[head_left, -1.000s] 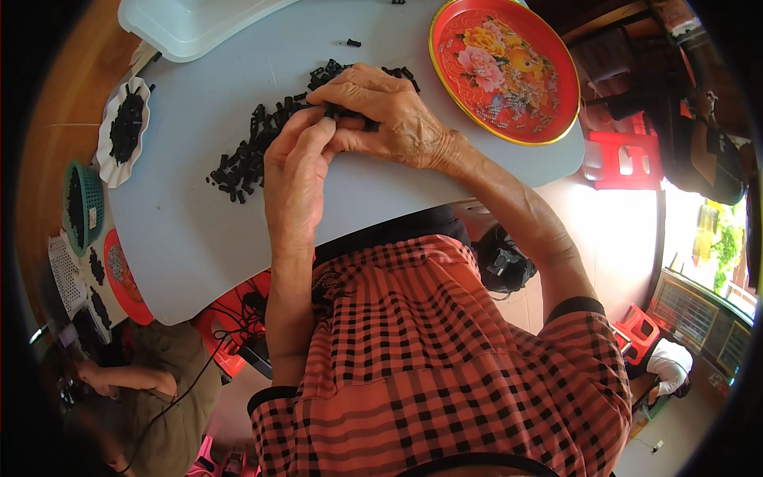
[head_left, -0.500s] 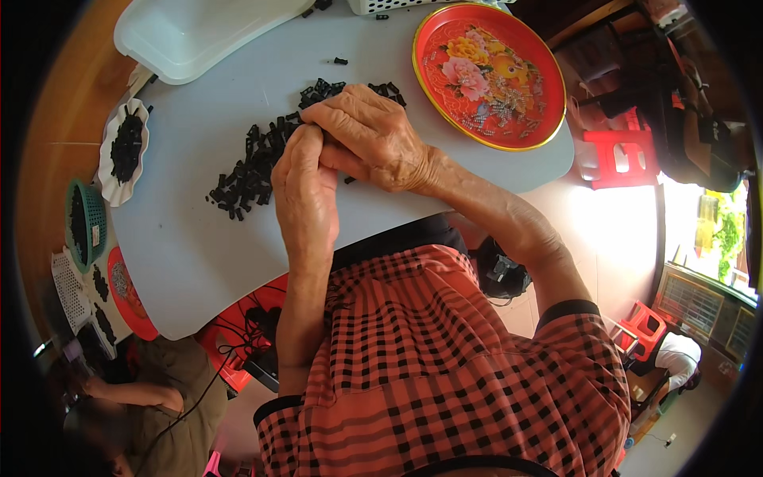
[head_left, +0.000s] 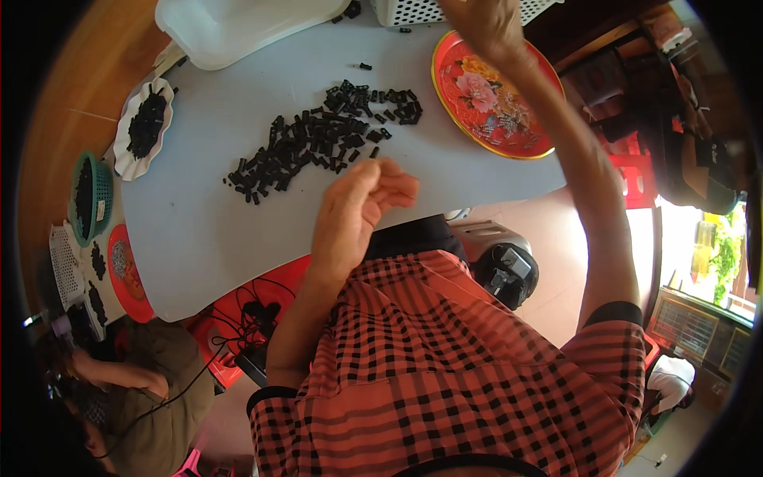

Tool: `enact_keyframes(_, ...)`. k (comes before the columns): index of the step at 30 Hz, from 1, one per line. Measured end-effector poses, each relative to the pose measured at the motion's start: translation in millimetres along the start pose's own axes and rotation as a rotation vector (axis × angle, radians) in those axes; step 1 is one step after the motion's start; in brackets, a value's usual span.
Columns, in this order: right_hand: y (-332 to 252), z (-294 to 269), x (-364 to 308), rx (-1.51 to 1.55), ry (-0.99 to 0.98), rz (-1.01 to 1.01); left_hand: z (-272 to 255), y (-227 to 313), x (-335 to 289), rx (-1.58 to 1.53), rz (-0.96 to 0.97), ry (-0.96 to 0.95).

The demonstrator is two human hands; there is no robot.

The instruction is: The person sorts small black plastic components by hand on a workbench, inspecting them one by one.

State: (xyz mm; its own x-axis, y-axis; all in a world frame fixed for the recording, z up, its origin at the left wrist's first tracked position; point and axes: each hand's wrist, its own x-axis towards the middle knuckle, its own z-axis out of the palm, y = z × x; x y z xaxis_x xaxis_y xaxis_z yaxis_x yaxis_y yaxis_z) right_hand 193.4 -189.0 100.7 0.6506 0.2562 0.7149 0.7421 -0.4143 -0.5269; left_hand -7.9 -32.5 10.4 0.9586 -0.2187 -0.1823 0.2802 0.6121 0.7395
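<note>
My left hand (head_left: 350, 211) hovers over the near edge of the grey table with its fingers curled in; whatever they hold, if anything, is hidden. Just beyond it lies a loose pile of small black plastic parts (head_left: 306, 143). My right arm stretches to the far right, and my right hand (head_left: 489, 32) is over the far rim of a red round tray (head_left: 461, 119), in front of a white perforated basket (head_left: 405, 12). Its fingers run out at the top of the picture. Flowers decorate the tray, and small silvery metal pieces lie on it.
A white plastic tub (head_left: 222, 36) stands at the far left. A white scalloped dish (head_left: 127, 163) and a green basket (head_left: 102, 195), both with black parts, are along the left edge. One person (head_left: 159, 381) sits at lower left; another (head_left: 699, 171) is at right.
My hands have come apart. The right moved away and up to the tray and white basket; the left drew back toward me, uncovering the black pile. The view shifted slightly.
</note>
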Motion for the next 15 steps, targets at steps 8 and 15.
enact_keyframes(8, 9.9, 35.8, -8.5, -0.162, -0.382, -0.033, -17.2, 8.9, 25.8, -0.129, 0.051, 0.087)
enact_keyframes(15, -34.4, 116.6, -37.7, 0.137, -0.890, -0.266, -17.4, 9.2, 7.3, -0.023, 0.085, 0.112)
